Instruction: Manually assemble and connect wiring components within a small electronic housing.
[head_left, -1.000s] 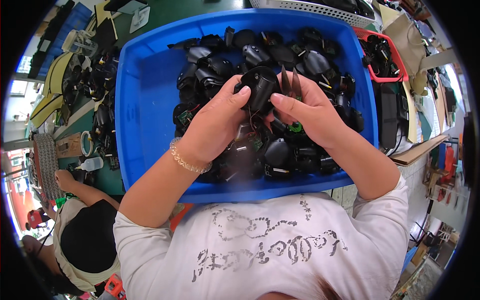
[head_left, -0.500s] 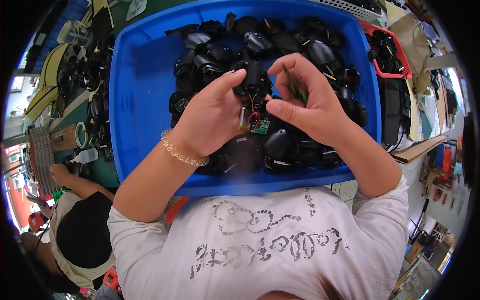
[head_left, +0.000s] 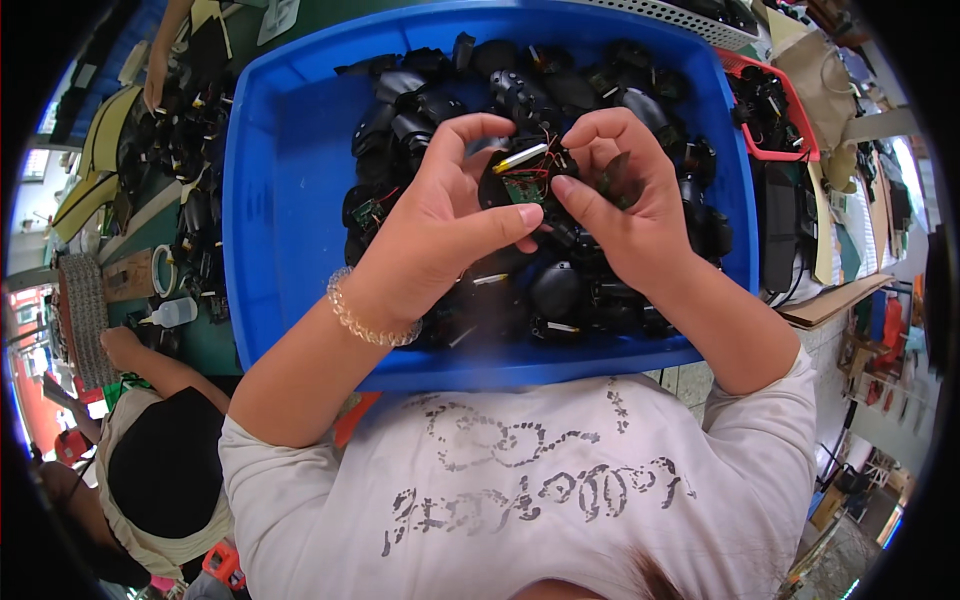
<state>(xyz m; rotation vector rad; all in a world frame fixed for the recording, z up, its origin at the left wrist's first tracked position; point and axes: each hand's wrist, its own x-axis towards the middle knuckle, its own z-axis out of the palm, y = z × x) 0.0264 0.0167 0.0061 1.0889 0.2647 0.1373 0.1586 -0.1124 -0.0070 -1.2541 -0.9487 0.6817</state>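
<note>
Over the blue bin [head_left: 240, 200], my left hand [head_left: 430, 225] is closed around a black plastic housing. Its inner side faces up, showing a green circuit board [head_left: 525, 188], thin red wires and a silver-white battery cell [head_left: 522, 157] with a yellow end. My left thumb lies along the board's near edge. My right hand [head_left: 635, 205] has thumb and forefinger curled at the housing's right side. A slim dark tool with green on it [head_left: 617, 180] is tucked in my right palm; its kind is mostly hidden. Many similar black housings [head_left: 555, 288] lie in the bin.
A red basket [head_left: 806, 120] of black parts stands at the right. On the green table at the left are more black parts, a tape roll [head_left: 163, 270] and a white squeeze bottle [head_left: 175, 312]. A co-worker's hand [head_left: 122, 346] is near it; another person's hand [head_left: 155, 85] reaches in at top left.
The housing in my hands has been turned, so its board and battery now face up and sit higher. Another person's hand has come in at top left.
</note>
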